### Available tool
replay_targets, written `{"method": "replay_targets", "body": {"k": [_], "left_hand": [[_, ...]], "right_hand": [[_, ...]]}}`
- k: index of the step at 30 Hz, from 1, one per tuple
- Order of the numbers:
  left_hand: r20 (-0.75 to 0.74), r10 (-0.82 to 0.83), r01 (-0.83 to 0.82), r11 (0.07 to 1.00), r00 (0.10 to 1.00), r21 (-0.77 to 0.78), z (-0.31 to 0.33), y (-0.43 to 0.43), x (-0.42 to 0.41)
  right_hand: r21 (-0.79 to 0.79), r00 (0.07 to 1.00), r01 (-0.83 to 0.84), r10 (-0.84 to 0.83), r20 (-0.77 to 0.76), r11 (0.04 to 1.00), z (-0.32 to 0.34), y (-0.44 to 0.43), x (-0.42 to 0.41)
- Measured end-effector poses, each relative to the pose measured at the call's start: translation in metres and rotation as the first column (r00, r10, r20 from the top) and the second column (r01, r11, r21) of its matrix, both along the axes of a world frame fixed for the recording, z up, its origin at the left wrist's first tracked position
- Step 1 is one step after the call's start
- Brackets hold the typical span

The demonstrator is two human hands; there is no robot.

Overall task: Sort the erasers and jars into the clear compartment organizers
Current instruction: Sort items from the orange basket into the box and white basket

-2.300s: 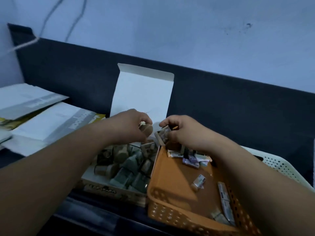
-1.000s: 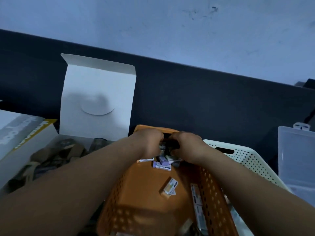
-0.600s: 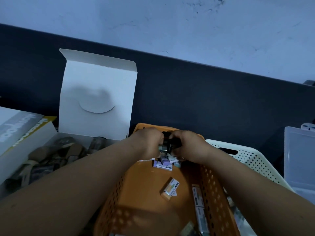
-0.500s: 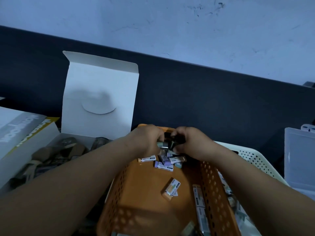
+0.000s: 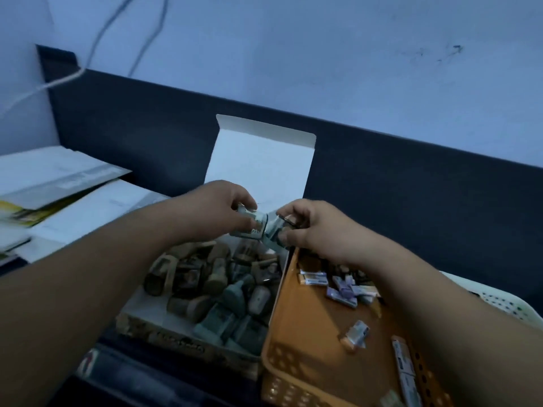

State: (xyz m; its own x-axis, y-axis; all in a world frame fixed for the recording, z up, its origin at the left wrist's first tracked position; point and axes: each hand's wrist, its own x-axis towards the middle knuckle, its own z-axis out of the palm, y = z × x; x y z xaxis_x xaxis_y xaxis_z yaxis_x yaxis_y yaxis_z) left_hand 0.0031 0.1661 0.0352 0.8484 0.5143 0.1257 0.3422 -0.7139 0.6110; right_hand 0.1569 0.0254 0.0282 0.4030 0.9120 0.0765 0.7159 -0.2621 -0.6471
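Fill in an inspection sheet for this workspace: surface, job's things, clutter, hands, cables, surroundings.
Surface: dark top, mostly covered.
Job's things: corked jars piled in an open cardboard box; erasers loose in an orange basket; clear organizers not in view.
Clutter: stacked papers at left; white basket at right.
Hands: left hand and right hand grip the held jars above the box; detail blurred.
Cables: cables run down the wall at upper left.
Surroundings: pale wall with a dark panel below it.
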Motion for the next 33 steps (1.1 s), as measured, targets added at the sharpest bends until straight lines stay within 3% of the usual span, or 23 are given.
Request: {"method": "replay_targets", "body": {"k": [4,9,14,18,24,28,33], "left_hand": [[-0.056,0.084,-0.086,0.996,0.995,-0.031,-0.01,0.013,-0.031],[-0.144,0.086,-0.095,0.994,0.986,-0.059,-0.026,0.018,-0.046],[-0.116,0.08,-0.086,0.995,0.99,-0.046,-0.03,0.014,-0.038],[-0.032,0.059,-0.056,0.996,0.998,0.073,-0.025,0.0,-0.014],[0.018,-0.141,0.139,0.987,0.99,0.087,-0.021,-0.045,0.043],[-0.079,-0.227,0.236,0.962,0.971,0.141,-0.029,-0.071,0.083],[-0.232,-0.187,0.247,0.932,0.954,0.264,-0.043,-0.079,0.125]], "right_hand": [[-0.033,0.997,-0.071,0.071,-0.007,0.997,-0.008,0.028,-0.019],[-0.12,0.985,-0.081,0.098,0.142,0.989,-0.021,0.042,-0.026],[-0.043,0.991,0.01,-0.005,0.13,0.999,-0.018,0.022,-0.008],[-0.013,0.981,0.129,-0.126,0.146,0.992,-0.009,-0.015,0.019],[-0.071,0.92,0.342,-0.319,0.226,0.937,-0.014,-0.079,0.056],[-0.126,0.889,0.417,-0.375,0.262,0.9,-0.022,-0.106,0.07],[-0.17,0.861,0.406,-0.314,0.399,0.898,-0.032,-0.108,0.084]]}}
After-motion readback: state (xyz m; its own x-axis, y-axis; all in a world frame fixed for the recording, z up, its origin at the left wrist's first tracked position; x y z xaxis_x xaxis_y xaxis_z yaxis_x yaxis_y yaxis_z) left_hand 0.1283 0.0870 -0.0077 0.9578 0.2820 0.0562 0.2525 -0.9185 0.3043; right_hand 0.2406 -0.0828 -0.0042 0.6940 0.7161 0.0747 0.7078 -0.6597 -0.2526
